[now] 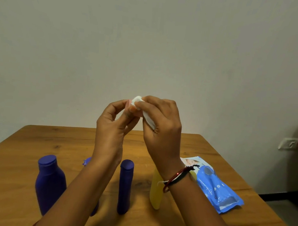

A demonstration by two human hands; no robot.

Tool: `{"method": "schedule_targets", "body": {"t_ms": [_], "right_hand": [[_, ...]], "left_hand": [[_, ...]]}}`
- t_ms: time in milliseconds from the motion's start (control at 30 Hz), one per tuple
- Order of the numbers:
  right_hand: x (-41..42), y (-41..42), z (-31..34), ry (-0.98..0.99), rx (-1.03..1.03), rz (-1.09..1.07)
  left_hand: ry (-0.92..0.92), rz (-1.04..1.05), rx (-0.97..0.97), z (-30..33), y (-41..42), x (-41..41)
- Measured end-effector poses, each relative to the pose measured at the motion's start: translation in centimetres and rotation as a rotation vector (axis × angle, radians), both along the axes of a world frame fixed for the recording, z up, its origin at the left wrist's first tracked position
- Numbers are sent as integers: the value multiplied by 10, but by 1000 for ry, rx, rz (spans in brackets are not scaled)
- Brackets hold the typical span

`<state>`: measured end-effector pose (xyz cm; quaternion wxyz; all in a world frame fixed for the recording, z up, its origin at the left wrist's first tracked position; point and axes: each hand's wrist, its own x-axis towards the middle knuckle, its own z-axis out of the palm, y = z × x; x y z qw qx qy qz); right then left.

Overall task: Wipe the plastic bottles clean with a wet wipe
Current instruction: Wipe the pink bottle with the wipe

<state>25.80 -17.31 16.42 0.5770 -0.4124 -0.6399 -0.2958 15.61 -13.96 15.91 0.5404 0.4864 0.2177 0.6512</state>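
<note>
Both hands are raised above the table. My left hand (114,122) pinches a small pink object (128,105), mostly hidden by fingers; what it is cannot be told. My right hand (161,124) grips a white wet wipe (145,112) and presses it against that pink object. On the wooden table (26,142) stand a wide blue bottle (50,183), a slim blue bottle (125,186) and a yellow bottle (155,191), the last partly behind my right wrist. Another blue bottle (87,161) is largely hidden behind my left forearm.
A blue wet-wipe pack (215,187) lies flat on the table to the right of the yellow bottle. A plain wall rises behind the table. A wall socket (287,143) sits at the right, beside a wooden piece at the frame edge.
</note>
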Motion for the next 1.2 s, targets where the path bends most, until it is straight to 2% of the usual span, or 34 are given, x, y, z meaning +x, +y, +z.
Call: {"method": "schedule_targets", "body": {"t_ms": [133, 267, 367, 533, 667, 767, 833, 900, 967, 1067, 1133, 1200], "right_hand": [[-5, 6, -3, -75, 60, -97], [-5, 12, -2, -125, 68, -105], [0, 14, -6, -192, 33, -45], [11, 16, -10, -374, 28, -61], [24, 20, -11, -477, -24, -126], [27, 21, -8, -455, -60, -149], [28, 21, -6, -385, -101, -175], [29, 20, -2, -215, -160, -152], [30, 17, 5, 88, -226, 0], [29, 10, 15, 593, -418, 348], [27, 7, 18, 812, -553, 551], [23, 6, 19, 909, -613, 657]], "left_hand": [[-281, -218, -213, 1, -7, 7], [-530, -550, -385, 5, -15, 5], [-676, -603, -544, 9, -13, 1], [-483, -541, -623, 6, -4, -4], [-469, -566, -651, 5, 1, -5], [-475, -594, -658, 3, 5, -6], [-470, -588, -663, 3, 8, -6], [-463, -562, -668, 3, 10, -6], [-457, -552, -658, 2, 11, -6], [-421, -563, -594, 0, 13, -5], [-399, -544, -553, -1, 13, -3], [-388, -525, -515, -2, 13, -1]]}}
